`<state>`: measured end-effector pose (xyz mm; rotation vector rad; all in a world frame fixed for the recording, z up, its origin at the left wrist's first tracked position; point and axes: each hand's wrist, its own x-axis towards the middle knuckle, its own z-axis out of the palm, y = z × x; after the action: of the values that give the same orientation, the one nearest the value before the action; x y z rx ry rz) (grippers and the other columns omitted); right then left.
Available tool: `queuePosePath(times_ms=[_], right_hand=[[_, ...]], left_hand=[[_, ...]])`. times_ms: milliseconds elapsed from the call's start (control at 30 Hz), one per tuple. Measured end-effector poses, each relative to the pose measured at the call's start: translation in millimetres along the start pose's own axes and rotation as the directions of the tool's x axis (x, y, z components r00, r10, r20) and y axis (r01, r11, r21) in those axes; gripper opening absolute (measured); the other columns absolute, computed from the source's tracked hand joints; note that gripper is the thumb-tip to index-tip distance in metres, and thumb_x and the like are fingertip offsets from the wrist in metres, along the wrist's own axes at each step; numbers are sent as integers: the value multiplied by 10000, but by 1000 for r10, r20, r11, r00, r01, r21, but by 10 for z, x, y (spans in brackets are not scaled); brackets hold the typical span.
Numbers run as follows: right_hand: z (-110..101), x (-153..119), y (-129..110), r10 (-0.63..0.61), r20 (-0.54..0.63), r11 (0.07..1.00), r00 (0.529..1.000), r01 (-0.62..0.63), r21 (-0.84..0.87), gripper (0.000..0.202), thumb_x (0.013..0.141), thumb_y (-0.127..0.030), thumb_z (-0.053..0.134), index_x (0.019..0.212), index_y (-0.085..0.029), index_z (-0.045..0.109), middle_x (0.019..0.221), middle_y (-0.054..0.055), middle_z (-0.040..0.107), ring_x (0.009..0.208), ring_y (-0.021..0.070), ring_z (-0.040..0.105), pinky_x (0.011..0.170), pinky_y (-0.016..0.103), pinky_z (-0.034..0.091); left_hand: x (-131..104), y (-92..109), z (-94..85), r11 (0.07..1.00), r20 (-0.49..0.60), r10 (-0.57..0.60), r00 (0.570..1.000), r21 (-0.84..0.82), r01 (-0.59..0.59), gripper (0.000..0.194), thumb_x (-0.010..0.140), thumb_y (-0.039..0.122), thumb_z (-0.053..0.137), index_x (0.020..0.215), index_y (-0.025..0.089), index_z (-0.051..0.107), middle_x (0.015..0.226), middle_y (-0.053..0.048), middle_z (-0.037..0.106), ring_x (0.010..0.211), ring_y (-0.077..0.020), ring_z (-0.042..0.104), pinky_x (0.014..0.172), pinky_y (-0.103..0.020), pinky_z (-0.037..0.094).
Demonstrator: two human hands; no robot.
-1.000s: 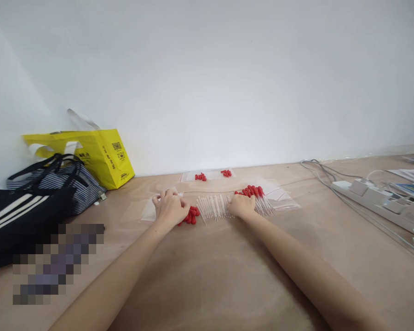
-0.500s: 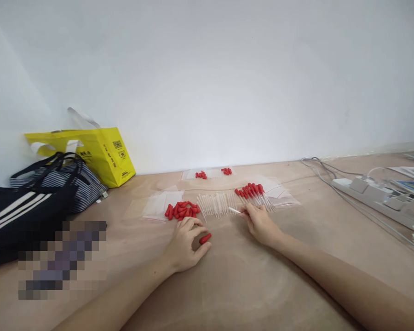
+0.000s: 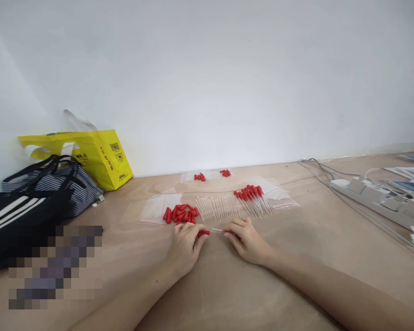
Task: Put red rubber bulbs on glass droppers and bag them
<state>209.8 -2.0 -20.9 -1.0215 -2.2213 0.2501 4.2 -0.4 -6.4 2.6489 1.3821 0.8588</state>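
Observation:
A red rubber dropper bulb is pinched between the thumb and fingers of my left hand, its end toward the right. My right hand is closed on a thin clear dropper tube, whose free end points left, a small gap from the bulb. Beyond my left hand lies a pile of red bulbs on a clear plastic bag. A row of loose tubes spreads across the middle. Farther right, several droppers with red bulbs on their tubes lie side by side.
Two small clusters of red bulbs lie with more tubes on plastic near the wall. At left stand a yellow bag, a striped bag and a black bag. A white power strip with cables sits at right.
My left fingers have closed on the single red bulb that lay on the table. My right hand has moved left and nearer with the tube, bringing it close to the bulb.

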Motion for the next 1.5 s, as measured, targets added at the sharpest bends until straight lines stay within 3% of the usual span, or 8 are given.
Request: queuePosePath(times_ms=[300,533,833,1067,1500], right_hand=[[27,4,-58,-30,5,999,1000,30,31,169,843,-172,396,905,-177,553,795,26,587,716,125,497,723,293,279],[37,13,-36,-83,32,997,996,83,6,189,847,-178,392,911,-176,569,759,15,593,684,115,490,683,272,255],[-4,38,-4,-215,41,945,976,219,-242,211,798,-120,405,854,-182,598,705,5,597,559,92,417,629,298,177],[-21,19,-66,-164,60,977,985,171,-130,207,823,-167,376,827,-182,582,702,8,601,611,107,464,644,288,199],[40,80,-79,-123,82,991,989,127,-42,197,839,-177,381,848,-184,577,733,8,617,649,113,500,655,280,222]], left_hand=[[7,6,36,998,-7,-56,998,-36,55,197,860,258,393,962,227,559,828,-2,640,803,-180,532,765,-357,274],[16,44,13,989,62,-110,992,-88,116,196,842,279,404,853,227,593,787,3,631,786,-184,531,780,-379,274],[-17,77,-2,998,29,68,997,-6,-68,157,833,239,427,787,208,575,695,10,618,736,-164,523,811,-394,242],[-40,142,-35,985,-1,165,986,53,-165,147,834,226,420,770,210,551,675,18,629,724,-162,525,846,-401,225],[-33,124,-28,991,21,126,992,31,-126,160,842,242,424,778,214,569,677,23,632,739,-155,526,873,-412,198]])
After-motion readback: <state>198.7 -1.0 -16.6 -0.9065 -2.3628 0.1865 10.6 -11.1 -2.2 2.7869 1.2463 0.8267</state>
